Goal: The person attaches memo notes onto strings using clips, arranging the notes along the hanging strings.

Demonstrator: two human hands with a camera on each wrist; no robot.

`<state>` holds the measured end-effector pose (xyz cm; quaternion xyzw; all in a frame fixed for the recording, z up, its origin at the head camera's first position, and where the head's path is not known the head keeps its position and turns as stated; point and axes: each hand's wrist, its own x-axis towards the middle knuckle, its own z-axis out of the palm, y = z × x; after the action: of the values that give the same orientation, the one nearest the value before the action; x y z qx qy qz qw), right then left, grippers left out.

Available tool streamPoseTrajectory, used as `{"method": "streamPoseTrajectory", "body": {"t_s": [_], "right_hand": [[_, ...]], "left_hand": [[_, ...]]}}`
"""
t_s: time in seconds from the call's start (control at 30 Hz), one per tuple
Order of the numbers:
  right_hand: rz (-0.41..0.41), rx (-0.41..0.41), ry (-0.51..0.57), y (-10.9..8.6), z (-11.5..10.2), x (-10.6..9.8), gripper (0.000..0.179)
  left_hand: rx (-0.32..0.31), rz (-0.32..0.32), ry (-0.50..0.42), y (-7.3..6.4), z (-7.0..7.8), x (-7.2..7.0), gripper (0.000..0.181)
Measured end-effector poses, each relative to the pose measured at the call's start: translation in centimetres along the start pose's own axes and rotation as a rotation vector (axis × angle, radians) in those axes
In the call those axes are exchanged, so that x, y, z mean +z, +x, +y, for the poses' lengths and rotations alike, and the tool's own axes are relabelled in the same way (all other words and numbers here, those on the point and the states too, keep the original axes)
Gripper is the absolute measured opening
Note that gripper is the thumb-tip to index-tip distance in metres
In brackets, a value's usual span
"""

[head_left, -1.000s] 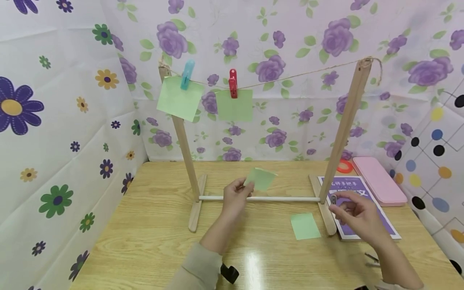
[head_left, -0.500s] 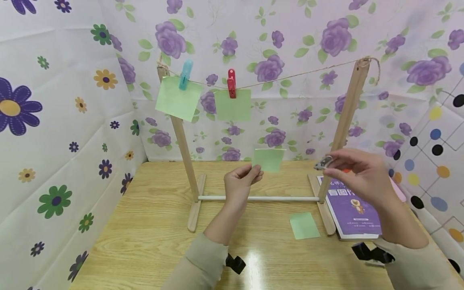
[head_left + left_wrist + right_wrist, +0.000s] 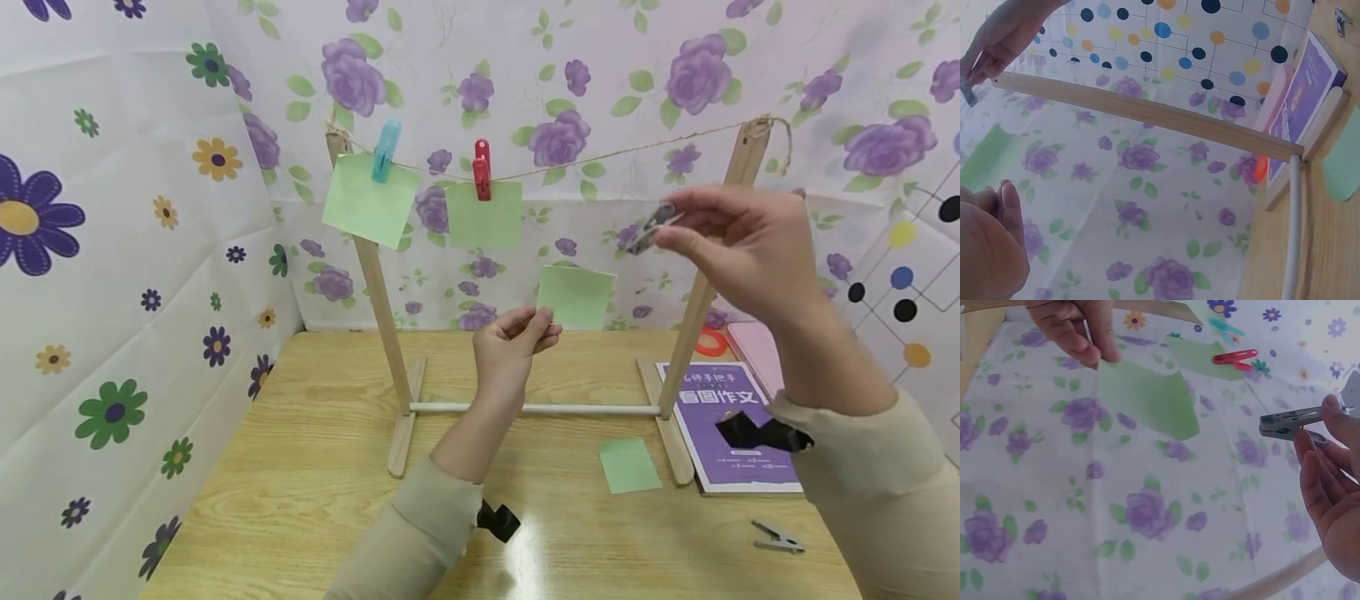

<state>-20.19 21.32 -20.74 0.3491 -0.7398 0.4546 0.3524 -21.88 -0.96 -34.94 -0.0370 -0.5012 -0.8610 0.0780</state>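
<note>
head view: pinched a green note (image 3: 577,297) by its corner in the left hand (image 3: 510,350), below the string (image 3: 622,151); pinched a grey clip (image 3: 649,231) in the right hand (image 3: 753,250). left wrist view: held the note apart from the clip. right wrist view: gripped the clip by one end.

Notes (image 3: 483,223) on string (image 3: 600,159) left of held note (image 3: 576,297); book (image 3: 723,463) behind loose clip (image 3: 787,544).

A person's left sleeve (image 3: 412,542) and right sleeve (image 3: 873,483) match: plain, pale beige cloth, softly creased, with loose cuffs near the wrists. The left hand (image 3: 516,346) and right hand (image 3: 750,246) are bare. Beside the left cuff (image 3: 453,493) shows a small, angular black block (image 3: 506,523); against the right cuff (image 3: 840,417), a longer black fitting (image 3: 763,433) with a narrower middle.
</note>
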Motion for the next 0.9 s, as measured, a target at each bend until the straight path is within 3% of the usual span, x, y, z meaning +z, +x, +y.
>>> {"method": "streamPoseTrajectory", "body": {"t_s": [0.23, 0.57, 0.9], "right_hand": [[-0.001, -0.113, 0.103, 4.2, -1.9, 0.5, 0.032], [-0.063, -0.03, -0.107, 8.2, -3.2, 0.7, 0.019], [-0.092, -0.114, -0.233, 10.0, -3.3, 2.5, 0.007]], "left_hand": [[0.017, -0.022, -0.012, 0.0, 1.0, 0.7, 0.017], [0.076, -0.03, -0.018, 0.5, 1.9, 1.4, 0.017], [0.112, -0.035, -0.047, 1.0, 2.5, 2.1, 0.019]]}}
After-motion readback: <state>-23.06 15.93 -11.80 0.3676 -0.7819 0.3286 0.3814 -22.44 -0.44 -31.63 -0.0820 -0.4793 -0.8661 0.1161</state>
